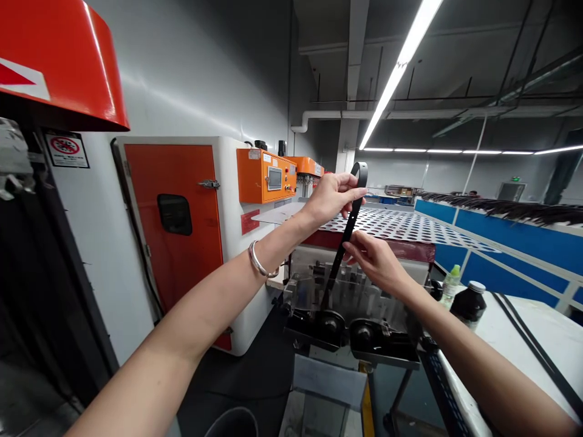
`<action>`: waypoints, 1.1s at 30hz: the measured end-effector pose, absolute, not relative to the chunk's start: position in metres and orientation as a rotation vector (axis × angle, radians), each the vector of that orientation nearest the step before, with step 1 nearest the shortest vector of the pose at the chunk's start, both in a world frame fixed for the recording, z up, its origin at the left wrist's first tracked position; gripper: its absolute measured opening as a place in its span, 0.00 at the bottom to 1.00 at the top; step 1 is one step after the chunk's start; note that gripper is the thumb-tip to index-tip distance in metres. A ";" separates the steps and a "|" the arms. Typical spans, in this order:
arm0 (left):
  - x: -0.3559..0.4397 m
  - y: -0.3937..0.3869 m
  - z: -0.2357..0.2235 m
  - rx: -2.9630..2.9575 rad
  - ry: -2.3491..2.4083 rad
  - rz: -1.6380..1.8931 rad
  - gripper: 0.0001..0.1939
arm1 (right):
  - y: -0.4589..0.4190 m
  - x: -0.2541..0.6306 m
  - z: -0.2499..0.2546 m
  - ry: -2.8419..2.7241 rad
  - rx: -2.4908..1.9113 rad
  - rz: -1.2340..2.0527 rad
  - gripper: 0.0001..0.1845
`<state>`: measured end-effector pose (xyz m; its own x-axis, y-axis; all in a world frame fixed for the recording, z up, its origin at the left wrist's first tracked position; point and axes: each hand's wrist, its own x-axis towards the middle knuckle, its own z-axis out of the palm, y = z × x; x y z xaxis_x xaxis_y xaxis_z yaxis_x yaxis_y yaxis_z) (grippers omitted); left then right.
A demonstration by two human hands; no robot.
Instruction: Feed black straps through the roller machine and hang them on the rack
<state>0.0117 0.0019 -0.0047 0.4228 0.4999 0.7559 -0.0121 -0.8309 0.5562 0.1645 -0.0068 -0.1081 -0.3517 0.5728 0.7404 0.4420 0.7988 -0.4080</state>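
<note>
A long black belt strap (339, 258) runs upright in front of me, its upper part bent over in a loop. Near that loop, my left hand (331, 195) pinches the strap between thumb and fingers; a silver bangle circles the wrist. Lower down, my right hand (371, 258) has its fingertips closed on the strap's edge. The strap's lower end reaches down to a machine (355, 291) with clear guards, beside a dark roller (331, 321). A second roller (363, 332) sits to its right. Whether the lower end touches the roller I cannot tell.
A perforated white sheet (387, 221) lies above the machine. Right of it, a white table (519, 328) bears a dark bottle (469, 303), a green-capped bottle (452, 282) and black straps (537, 346). An orange-doored cabinet (182, 182) stands left; a bin (232, 422) is below.
</note>
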 end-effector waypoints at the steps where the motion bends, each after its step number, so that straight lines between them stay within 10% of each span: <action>1: 0.011 0.003 -0.006 2.185 0.422 1.405 0.04 | -0.006 0.166 -0.109 -2.007 -0.764 0.142 0.10; 20: 0.022 0.025 -0.052 2.371 0.676 1.276 0.14 | -0.060 0.199 -0.144 -1.997 -1.117 -0.093 0.13; 33: -0.028 -0.073 -0.226 2.447 1.057 1.952 0.13 | -0.050 0.195 -0.395 -1.632 -1.316 0.873 0.21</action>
